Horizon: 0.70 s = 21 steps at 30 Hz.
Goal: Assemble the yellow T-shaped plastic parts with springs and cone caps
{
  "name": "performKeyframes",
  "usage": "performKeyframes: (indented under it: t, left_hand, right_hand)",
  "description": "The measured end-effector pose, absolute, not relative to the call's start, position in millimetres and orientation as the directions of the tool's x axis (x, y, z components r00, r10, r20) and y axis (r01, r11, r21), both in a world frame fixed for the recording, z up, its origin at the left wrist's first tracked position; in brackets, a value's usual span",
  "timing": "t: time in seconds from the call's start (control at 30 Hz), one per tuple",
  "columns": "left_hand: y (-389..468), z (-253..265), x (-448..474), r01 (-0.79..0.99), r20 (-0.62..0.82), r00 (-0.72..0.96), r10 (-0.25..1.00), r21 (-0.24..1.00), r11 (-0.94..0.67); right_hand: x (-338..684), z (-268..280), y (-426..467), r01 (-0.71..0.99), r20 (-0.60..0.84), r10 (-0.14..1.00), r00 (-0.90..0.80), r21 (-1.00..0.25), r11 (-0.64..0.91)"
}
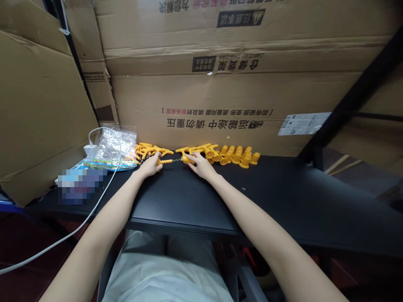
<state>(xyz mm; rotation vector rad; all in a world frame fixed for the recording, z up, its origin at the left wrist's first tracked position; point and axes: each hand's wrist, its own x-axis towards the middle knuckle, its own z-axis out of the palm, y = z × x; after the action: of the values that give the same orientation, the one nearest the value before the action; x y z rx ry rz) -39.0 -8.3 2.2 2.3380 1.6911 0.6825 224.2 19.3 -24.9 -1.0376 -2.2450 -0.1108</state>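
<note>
My left hand point(151, 166) is closed on a yellow corkscrew point(166, 161), whose ribbed stem and thin metal spiral point right. Facing the spiral's tip, my right hand point(201, 166) pinches a yellow plastic piece point(187, 159), partly covered by the fingers. Behind my left hand lies a heap of yellow T-shaped handles point(162, 150), some with metal spirals. Just beyond my right hand are several yellow T-handled pieces with bell-shaped ends point(208, 152). To their right, several yellow bell-shaped cups point(245, 158) stand grouped together.
A clear plastic bag point(115, 142) and colourful packaging point(110, 164) lie at the left. A white cable point(103, 200) runs over the table edge there. Cardboard point(220, 92) walls the back of the black table point(283, 193); a black metal post point(349, 96) slants at the right.
</note>
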Motion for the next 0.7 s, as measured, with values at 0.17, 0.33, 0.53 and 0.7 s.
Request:
performKeyframes:
  t: [0.17, 0.33, 0.53, 0.7]
  left_hand:
    - [-6, 0, -41, 0.842, 0.302, 0.256, 0.918, 0.397, -0.366]
    - [-7, 1, -41, 0.842, 0.323, 0.265, 0.908, 0.382, -0.382]
    - [-13, 1, -31, 0.804, 0.385, 0.355, 0.852, 0.338, -0.488]
    - [-14, 1, -29, 0.817, 0.414, 0.330, 0.848, 0.324, -0.477]
  right_hand:
    - [226, -26, 22, 0.677, 0.609, 0.636, -0.473, -0.210, 0.705]
    - [225, -25, 21, 0.661, 0.635, 0.602, -0.484, -0.186, 0.727]
    - [207, -16, 9, 0.613, 0.609, 0.535, -0.585, -0.099, 0.784]
    - [203, -10, 7, 0.505, 0.638, 0.543, -0.546, -0.266, 0.821]
